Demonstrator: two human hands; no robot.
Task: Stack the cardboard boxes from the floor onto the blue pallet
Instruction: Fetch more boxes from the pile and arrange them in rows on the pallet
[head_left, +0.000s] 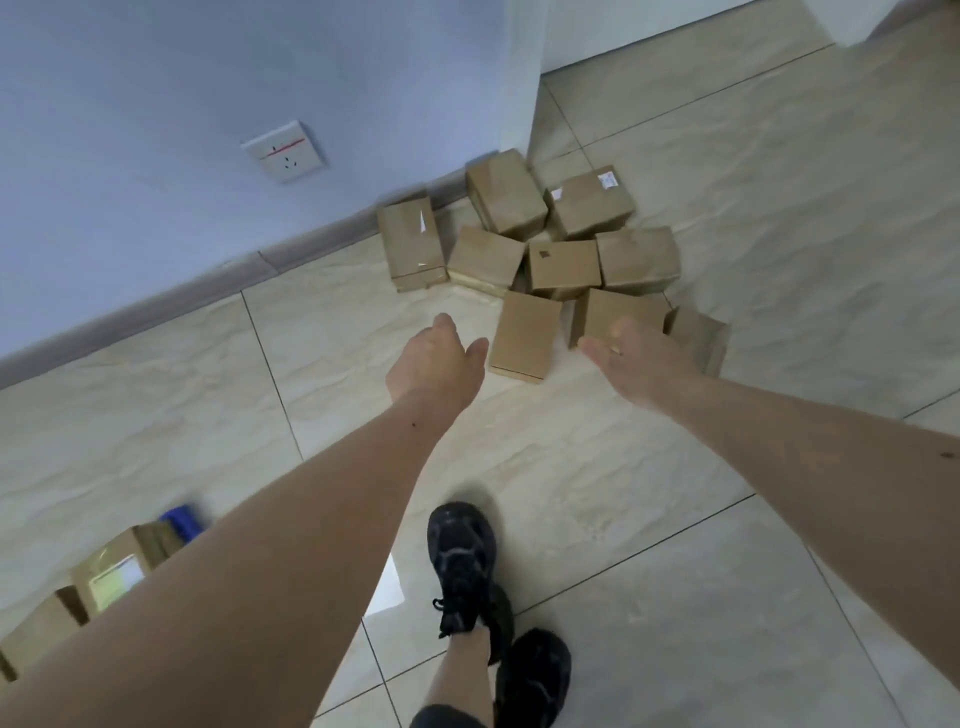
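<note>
Reaching out over the tiled floor (675, 467), both bare arms are seen stretched toward a heap of boxes (563, 265) that lies on the tiles near the wall corner. The left hand (434, 358) is held relaxed, thumb spread from the fingers, with nothing grasped; it hangs just left of the nearest box (524, 335), and contact with it cannot be told. The right hand (631, 353) is likewise loose and empty, thumb pointed left, and is seen in front of a second box (618, 314); whether that box is touched cannot be told.

About nine boxes are counted in the heap, some lying flat and some tilted against each other. One box (413, 244) lies slightly apart at the left, close to the skirting, and a white label is borne by a box at the back right (592, 202).

At the lower left, a few boxes (111, 571) are seen stacked, partly hidden by the left forearm, and a small blue piece of the pallet (182, 519) shows just beyond them.

A socket (283, 150) is set in the blue wall (156, 78). Two black shoes (462, 561) are seen on the tiles below the arms.
</note>
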